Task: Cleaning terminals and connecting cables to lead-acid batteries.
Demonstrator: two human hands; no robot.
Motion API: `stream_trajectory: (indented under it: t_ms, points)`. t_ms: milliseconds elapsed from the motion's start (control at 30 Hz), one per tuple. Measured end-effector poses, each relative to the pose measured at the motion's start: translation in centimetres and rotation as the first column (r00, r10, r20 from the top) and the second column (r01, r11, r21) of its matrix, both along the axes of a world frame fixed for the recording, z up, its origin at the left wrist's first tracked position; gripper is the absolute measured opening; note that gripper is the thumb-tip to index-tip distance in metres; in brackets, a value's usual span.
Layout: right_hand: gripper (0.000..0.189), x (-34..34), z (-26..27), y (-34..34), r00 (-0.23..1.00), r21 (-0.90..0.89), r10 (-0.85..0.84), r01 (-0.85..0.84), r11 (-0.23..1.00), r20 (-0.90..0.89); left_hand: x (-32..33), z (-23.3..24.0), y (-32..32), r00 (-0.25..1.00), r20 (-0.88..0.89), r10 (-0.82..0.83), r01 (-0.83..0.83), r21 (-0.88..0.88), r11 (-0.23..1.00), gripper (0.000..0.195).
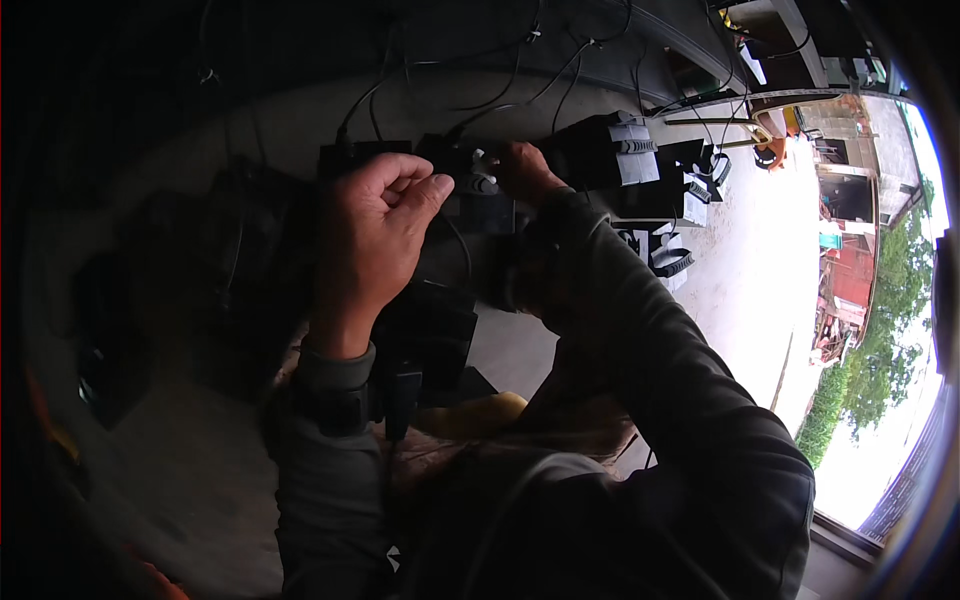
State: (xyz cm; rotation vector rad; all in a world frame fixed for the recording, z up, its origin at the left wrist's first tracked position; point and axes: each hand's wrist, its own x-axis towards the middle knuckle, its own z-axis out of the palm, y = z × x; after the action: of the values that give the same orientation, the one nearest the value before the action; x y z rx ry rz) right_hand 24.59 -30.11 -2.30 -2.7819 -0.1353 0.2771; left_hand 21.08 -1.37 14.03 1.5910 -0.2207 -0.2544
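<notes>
My left hand (386,225) hovers over dark equipment on the floor. Its fingers are curled in against the thumb, and nothing shows between them. Further forward and to the right, my right hand (526,171) has its fingertips bent beside a small white piece (481,160) on a black case (487,214). Whether the fingers grip that piece is hidden. Just below the white piece is the case's grey handle (478,184). A black cable (469,124) runs down to the equipment near both hands.
Several black cases with ridged handles stand at right, including one with a pale label panel (637,154). Cables (525,101) hang from a dark structure overhead. A tubular metal frame (720,131) is beyond, near bright open ground (757,285). The left side is deep in shadow.
</notes>
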Motion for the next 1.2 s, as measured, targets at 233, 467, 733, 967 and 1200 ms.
stream_trajectory:
  t_ms: [233,467,733,967,1200]
  points:
    - [0.021,2.4,0.4,3.5,0.95,-0.273,0.311,-0.3,0.914,-0.002,0.2,-0.7,-0.6,1.0,-0.001,0.028,-0.028,-0.023,0.999,0.019]
    - [0.018,2.9,0.2,6.6,0.953,-0.192,0.289,-0.269,0.944,0.089,0.4,0.3,-0.8,1.0,-0.027,0.01,-0.009,0.04,0.999,0.018]
    - [0.014,1.6,1.5,2.9,0.992,-0.274,0.085,-0.109,0.955,-0.098,0.4,-0.6,-0.9,0.999,-0.003,0.037,-0.036,0.061,0.997,0.02]
    - [0.013,0.5,2.7,0.4,0.997,-0.257,-0.037,0.02,0.966,-0.061,0.0,0.3,-0.4,0.999,0.011,0.041,-0.041,0.01,0.999,0.02]
    - [0.015,3.1,2.3,6.2,0.98,-0.258,0.121,-0.159,0.953,-0.158,0.3,0.7,-0.7,1.0,-0.027,0.007,-0.007,0.013,1.0,0.018]
